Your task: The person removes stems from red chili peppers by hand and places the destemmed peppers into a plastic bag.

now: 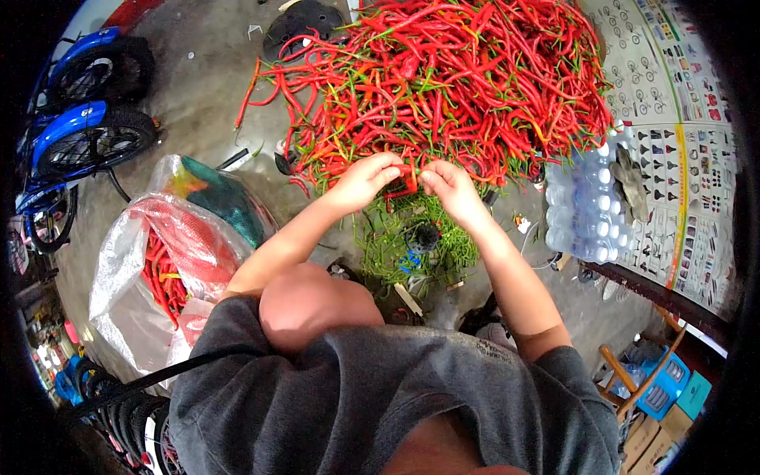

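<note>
Side by side at the near edge of a big heap of red chili peppers (pixel 467 71), both hands are closed in a pinch. My left hand (pixel 368 182) grips a red chili pepper (pixel 408 171), which sticks out to the right between the hands. At its greenish stem end, my right hand (pixel 450 187) has thumb and fingers pressed together; the fingertips partly hide what they pinch. Below the hands, a pile of green stems (pixel 443 233) is scattered on the floor.
Left of me stands an open plastic sack (pixel 119 277) with red chili peppers inside. Blue-fendered bicycles (pixel 79 134) line the far left. Packed water bottles (pixel 582 210) and a glove (pixel 629 186) are at the right, beside a printed poster board (pixel 697 158).
</note>
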The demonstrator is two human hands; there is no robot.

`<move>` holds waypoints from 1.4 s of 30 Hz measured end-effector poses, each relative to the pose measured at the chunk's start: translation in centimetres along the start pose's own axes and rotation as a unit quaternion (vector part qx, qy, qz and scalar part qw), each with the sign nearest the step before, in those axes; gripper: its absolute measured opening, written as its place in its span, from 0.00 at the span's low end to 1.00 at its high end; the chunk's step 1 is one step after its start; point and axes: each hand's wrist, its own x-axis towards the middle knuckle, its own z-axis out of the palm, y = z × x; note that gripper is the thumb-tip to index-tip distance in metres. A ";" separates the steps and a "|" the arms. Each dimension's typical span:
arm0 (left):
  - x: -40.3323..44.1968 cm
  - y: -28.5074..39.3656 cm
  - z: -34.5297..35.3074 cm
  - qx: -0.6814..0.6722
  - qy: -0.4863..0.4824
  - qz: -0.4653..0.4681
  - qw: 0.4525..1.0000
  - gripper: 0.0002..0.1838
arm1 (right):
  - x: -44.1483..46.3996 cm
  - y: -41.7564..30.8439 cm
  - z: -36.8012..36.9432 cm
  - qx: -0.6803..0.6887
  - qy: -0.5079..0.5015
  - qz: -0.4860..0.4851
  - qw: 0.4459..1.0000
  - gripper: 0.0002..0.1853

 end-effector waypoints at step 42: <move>-2.1 0.9 4.2 -0.433 -0.207 -0.208 0.852 0.08 | -4.4 0.7 0.1 0.146 0.049 0.059 0.986 0.05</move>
